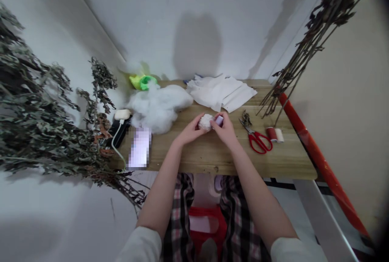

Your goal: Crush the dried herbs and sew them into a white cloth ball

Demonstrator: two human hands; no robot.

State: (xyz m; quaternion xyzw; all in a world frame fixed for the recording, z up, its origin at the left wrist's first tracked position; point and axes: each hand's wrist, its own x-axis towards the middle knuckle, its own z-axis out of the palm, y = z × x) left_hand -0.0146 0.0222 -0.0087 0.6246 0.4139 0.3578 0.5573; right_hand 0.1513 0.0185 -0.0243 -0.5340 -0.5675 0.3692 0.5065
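White ball (pixel 206 121) is between the two hands, over the middle of the worktop (pixel 188 160); can't tell if its underside touches the wood. Left hand (pixel 193 129) is curled round its left side, thumb at the near edge, fingers at the far edge. Right hand (pixel 224 127) pinches a small lavender piece (pixel 219 121) between thumb and fingers, right beside the ball; contact between piece and ball is too small to make out. Handling, my read: ball looks light, lumpy and rough on the surface, so probably grippy rather than slick, and likely to dent or shed if squeezed. Best hold is a loose cup round the sides, thumb opposite fingers, spread over as much surface as possible; no hard point pinch. Lavender piece looks light too; stiffness unclear, mostly covered by fingers, so take it by its edges. Around them: loose white fluff (pixel 164 104) to the left, very soft, would probably snag on fingers; white sheets (pixel 220 91) beyond, thin and creased, likely easy to tear; red-handled scissors (pixel 258 142) to the right, beside a red spool (pixel 271 134) and white spool (pixel 279 135).
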